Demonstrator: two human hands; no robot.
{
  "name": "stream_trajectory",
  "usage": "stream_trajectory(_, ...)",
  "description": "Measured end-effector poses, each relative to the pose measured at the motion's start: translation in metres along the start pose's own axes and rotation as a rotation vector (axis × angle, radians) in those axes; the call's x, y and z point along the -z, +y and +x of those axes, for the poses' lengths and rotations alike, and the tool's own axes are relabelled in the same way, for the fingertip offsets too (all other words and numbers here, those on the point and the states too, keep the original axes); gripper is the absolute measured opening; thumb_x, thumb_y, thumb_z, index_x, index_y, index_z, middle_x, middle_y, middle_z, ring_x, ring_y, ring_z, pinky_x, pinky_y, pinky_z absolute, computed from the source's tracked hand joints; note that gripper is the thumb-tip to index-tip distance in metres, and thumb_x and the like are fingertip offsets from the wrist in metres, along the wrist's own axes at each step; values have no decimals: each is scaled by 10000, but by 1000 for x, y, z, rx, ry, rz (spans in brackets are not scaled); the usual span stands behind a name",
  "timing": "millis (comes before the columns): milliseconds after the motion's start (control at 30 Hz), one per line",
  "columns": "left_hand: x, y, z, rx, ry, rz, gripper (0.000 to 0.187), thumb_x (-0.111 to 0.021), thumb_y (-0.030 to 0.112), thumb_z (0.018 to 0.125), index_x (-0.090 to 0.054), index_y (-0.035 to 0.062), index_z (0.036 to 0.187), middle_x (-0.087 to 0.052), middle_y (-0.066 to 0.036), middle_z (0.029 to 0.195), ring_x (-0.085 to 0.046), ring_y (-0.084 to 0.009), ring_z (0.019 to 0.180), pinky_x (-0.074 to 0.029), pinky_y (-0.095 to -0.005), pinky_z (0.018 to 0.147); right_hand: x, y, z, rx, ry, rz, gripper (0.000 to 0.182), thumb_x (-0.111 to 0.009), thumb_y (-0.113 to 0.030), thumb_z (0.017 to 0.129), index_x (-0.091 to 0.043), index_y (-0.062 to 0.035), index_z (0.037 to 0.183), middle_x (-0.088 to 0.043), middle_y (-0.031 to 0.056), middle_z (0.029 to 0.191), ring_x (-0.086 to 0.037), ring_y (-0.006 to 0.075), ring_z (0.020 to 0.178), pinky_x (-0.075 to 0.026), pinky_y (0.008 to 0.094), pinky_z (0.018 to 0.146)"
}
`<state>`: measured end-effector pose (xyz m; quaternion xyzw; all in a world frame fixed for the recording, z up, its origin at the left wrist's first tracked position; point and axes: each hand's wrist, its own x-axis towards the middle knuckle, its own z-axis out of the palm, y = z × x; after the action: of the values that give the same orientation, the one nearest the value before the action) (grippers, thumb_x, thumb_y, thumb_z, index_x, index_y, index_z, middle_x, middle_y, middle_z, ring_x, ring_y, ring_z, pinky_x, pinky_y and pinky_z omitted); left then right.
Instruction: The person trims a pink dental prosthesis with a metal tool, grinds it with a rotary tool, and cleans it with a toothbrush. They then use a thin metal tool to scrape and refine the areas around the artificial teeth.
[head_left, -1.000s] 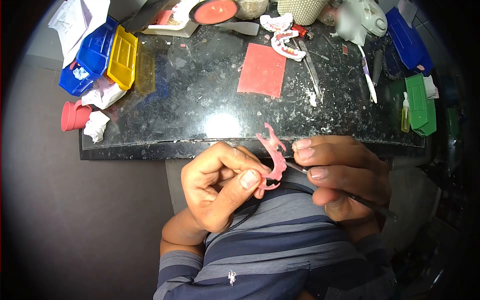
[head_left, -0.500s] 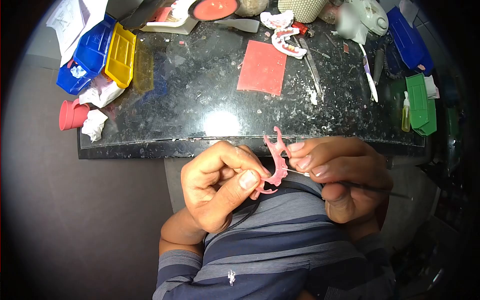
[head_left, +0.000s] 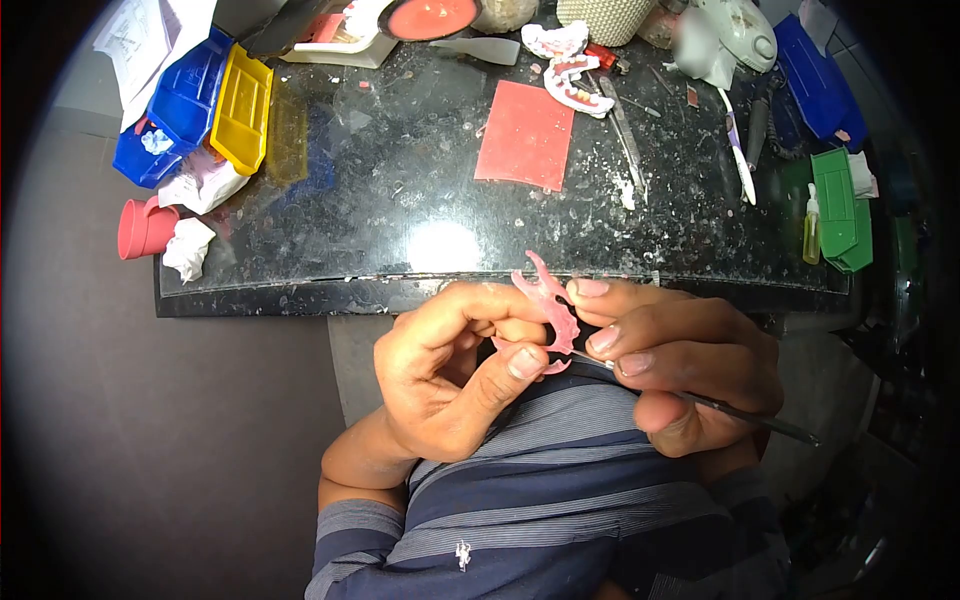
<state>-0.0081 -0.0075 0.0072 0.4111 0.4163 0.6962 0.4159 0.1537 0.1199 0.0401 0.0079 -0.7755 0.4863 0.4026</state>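
Between the thumb and index finger of my left hand (head_left: pixel 455 365) is a pink partial denture frame (head_left: pixel 560 322), with thin curved arms pointing up toward the bench. My right hand (head_left: pixel 680 365) grips a slim dark-handled wax carver (head_left: pixel 735 408) like a pen. Its thin metal tip meets the lower right edge of the pink frame. Right index and middle fingertips sit close beside the frame's right side. Both hands are over my lap, just in front of the bench edge.
On the dark bench (head_left: pixel 380 200) lie a pink wax sheet (head_left: pixel 525 135), a plaster dental model (head_left: pixel 577 87), a metal knife (head_left: pixel 625 145) and a toothbrush (head_left: pixel 740 155). Blue and yellow bins (head_left: pixel 240 110) and a pink cup (head_left: pixel 147 230) stand left; a green bin (head_left: pixel 842 210) is right.
My left hand has shifted slightly right and turned the pink frame, whose upper arms now lean left. The carver has tilted, its handle end lower.
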Motion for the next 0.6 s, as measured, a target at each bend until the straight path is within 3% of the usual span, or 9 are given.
stream_trajectory(67,-2,4,0,35,8,-8,255,-636,-42,902,-566,-135,1128,-665,-129,905,-617,-122,795,-493,-262,761,1,0,-1,0,-1,7,264,-702,-152,872,-630,50,1026,-680,172,965,-699,308,943,-590,465,866)
stream_trajectory(133,-4,7,-1,72,18,-17,266,-641,-42,899,-560,-140,1134,-666,-125,893,-622,-123,792,-499,-271,786,2,-2,-2,-44,-88,-53,330,-567,-333,966,-556,-15,1053,-628,175,979,-675,372,994,-590,478,854)
stream_trajectory(200,-3,9,-1,171,17,-11,388,-705,188,902,-561,-77,1146,-656,-183,1087,-635,-159,894,-529,-294,789,4,-4,-2,-52,-111,-42,325,-567,-325,968,-554,-14,1061,-625,173,992,-668,374,1012,-586,478,866)
stream_trajectory(333,-4,4,0,150,49,46,401,-710,189,897,-558,-78,1155,-631,-215,1170,-639,-193,977,-532,-316,834,9,-6,-1,-70,-182,-29,311,-566,-298,974,-548,-8,1084,-615,172,1031,-644,382,1067,-574,478,895)
stream_trajectory(400,-4,2,3,30,10,-21,299,-666,-12,889,-574,-119,1153,-675,-109,898,-633,-125,803,-521,-325,858,11,-7,1,-70,-201,-15,304,-561,-289,977,-546,-5,1085,-613,177,1038,-641,381,1075,-574,476,897)
stream_trajectory(600,-2,0,5,-47,34,88,251,-691,-4,870,-619,-97,1092,-693,-176,1027,-658,-164,902,-509,-297,856,5,-5,1,-50,-184,8,304,-553,-279,979,-539,9,1074,-617,192,1008,-660,374,1038,-595,448,860)
